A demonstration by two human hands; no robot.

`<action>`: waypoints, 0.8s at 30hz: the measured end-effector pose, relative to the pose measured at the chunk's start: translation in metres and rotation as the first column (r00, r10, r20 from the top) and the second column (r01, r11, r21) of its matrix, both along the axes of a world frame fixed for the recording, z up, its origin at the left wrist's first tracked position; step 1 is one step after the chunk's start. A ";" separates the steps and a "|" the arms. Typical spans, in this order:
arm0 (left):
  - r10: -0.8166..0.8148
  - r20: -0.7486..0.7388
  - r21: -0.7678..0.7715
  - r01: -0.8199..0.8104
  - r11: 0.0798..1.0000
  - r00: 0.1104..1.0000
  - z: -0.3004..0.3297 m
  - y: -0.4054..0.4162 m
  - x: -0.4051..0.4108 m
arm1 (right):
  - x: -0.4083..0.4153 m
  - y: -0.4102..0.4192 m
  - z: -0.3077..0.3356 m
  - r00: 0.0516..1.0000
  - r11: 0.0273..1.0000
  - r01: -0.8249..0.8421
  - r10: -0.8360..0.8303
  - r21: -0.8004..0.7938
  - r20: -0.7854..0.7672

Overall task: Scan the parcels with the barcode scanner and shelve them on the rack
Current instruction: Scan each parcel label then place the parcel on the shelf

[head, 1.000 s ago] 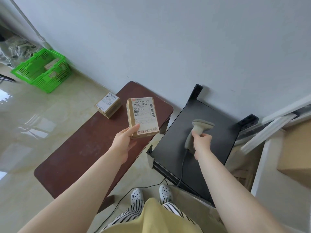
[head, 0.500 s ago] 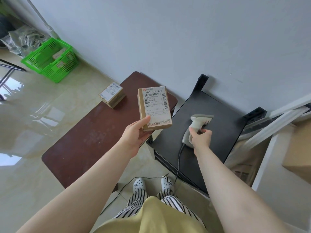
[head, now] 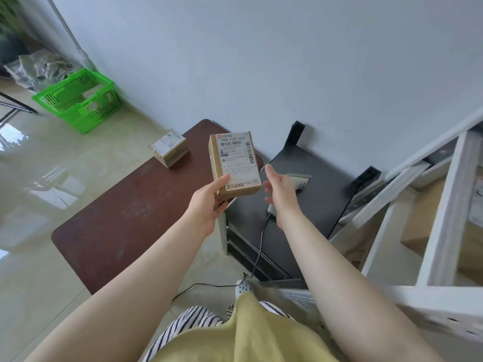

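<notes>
Far left: green slatted plastic basket (head: 78, 100) on the glossy tiled floor (head: 39, 194), against the wall, w/ a couple of boxes inside; wide open floor between it and the near side. Next right: dark brown rounded-corner table (head: 117, 218), its far end at the wall. Small labelled cardboard parcel (head: 169, 150) sits near the table's far-left edge, rest of top bare. Left hand (head: 209, 202) pinches the near end of a tall brown cardboard parcel with white shipping label (head: 235, 163), thumb on the label, held up over the gap between table and black flat-topped metal stand (head: 321, 194). Right hand (head: 278, 190) hovers just beside the parcel's right edge, fingers straight and spread, holding nothing. Under it, grey corded barcode scanner (head: 298, 180) lies on the stand, cable running off the near edge to the floor. Far right: white metal rack (head: 441, 231), close beside the stand, brown boxes behind its frame.
</notes>
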State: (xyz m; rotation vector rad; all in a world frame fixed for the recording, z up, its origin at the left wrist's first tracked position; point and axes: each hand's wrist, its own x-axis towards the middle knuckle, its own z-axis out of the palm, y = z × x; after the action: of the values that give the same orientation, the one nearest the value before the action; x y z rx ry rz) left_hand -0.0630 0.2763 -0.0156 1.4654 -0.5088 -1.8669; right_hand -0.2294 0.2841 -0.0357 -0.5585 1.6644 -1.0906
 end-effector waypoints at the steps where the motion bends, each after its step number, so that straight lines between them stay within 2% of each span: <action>1: -0.014 0.007 -0.016 0.014 1.000 1.000 0.002 0.005 0.003 | 0.007 0.009 0.007 0.998 0.998 -0.068 0.068 -0.003 0.011; 5: -0.092 0.015 -0.077 0.093 0.993 0.996 0.005 0.031 0.024 | 0.033 0.051 0.016 0.981 0.982 -0.188 0.187 0.007 0.045; 11: -0.229 0.019 -0.056 0.230 0.972 0.973 0.000 0.105 0.074 | 0.074 0.143 0.010 0.982 0.985 -0.170 0.167 0.032 0.088; 15: -0.289 -0.010 0.017 0.289 0.957 0.957 -0.009 0.162 0.096 | 0.090 0.208 0.000 0.979 0.975 -0.192 0.182 0.111 0.094; 24: -0.446 -0.040 0.068 0.447 0.892 0.894 -0.023 0.239 0.082 | 0.067 0.304 -0.005 0.986 0.977 -0.143 0.126 0.160 0.113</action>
State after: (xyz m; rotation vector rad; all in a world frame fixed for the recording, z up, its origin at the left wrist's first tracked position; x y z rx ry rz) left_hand 0.0189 0.5157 -0.0391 1.4600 -0.8299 -2.2765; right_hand -0.1620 0.5880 -0.0404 -0.4910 1.5877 -0.8581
